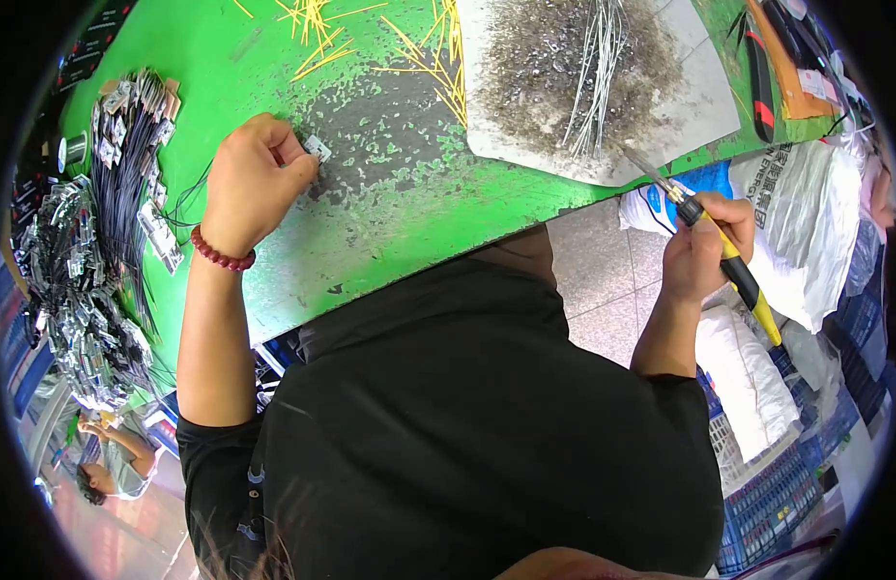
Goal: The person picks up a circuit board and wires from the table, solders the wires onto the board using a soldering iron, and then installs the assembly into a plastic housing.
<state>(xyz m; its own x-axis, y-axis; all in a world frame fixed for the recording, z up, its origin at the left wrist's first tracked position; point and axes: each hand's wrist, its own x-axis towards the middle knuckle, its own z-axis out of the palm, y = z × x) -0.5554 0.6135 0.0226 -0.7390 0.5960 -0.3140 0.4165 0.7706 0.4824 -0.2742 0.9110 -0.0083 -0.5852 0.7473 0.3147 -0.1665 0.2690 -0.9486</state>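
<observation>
My left hand (250,179) rests on the worn green table (400,193), fingers pinched on a small silver component (317,148) with a thin dark wire trailing left. A red bead bracelet (221,253) circles that wrist. My right hand (707,246) hovers off the table's right edge, gripping a yellow and black soldering iron (728,256). The iron's metal tip (646,169) points up and left toward a scorched white board (593,87).
Bundles of dark wires with silver tags (129,164) lie at the table's left, more heaped below (66,290). Yellow wire pieces (419,43) scatter at the top, with thin white wires (598,68) on the board. White bags (806,222) and blue crates (786,483) stand right. Another person (115,464) sits lower left.
</observation>
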